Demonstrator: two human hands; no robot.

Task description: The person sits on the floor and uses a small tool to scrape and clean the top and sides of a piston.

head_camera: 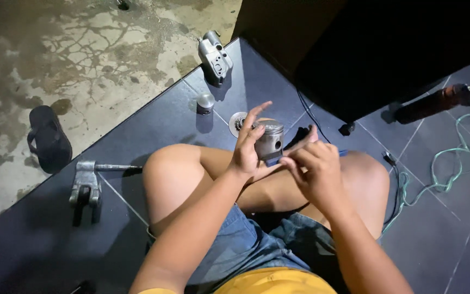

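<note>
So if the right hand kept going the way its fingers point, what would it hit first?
Probably the metal piston held in the left hand. The right hand points up and left toward it, fingertips close by; whether they already touch is unclear.

Dark tiled floor (39,239) bears metal housing (215,56), small cylinder (205,102), hammer-like tool (85,185).

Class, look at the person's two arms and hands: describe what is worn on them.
Both arms are bare, with no sleeves showing over the forearms. The left hand and the right hand wear no gloves; no rings, watch or wristband can be seen.
</note>
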